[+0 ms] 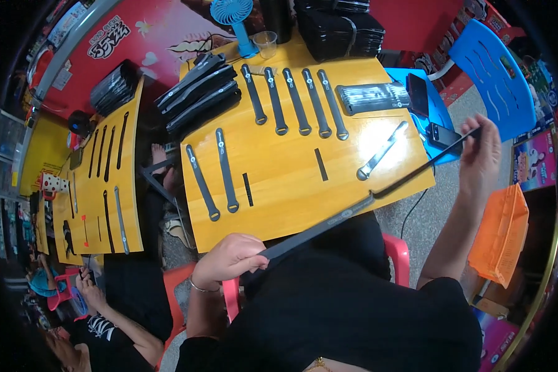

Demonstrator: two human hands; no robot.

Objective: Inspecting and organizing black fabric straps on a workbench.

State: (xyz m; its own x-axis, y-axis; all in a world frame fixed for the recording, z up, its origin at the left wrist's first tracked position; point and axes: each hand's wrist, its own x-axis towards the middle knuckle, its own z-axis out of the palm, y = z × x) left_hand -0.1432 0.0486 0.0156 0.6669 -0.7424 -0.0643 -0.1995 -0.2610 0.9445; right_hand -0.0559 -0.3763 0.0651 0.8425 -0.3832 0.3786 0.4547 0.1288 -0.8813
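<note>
A long black strap with pale printing is stretched slantwise above the table's near edge. My left hand pinches its lower left end between thumb and fingers. At the upper right, my right hand is closed on the thinner end, pulled out past the table's right edge. Midway the strap bends at its slotted, rounded part; how it passes there cannot be made out. Another strap lies on the table just beyond. Similar straps lie in a row farther back, and a pair lies at the left.
Short black strips lie on the yellow table. Toward the back are strap stacks, a wrapped bundle, a blue fan and a clear cup. Phones rest on a blue chair. A co-worker sits at the left table.
</note>
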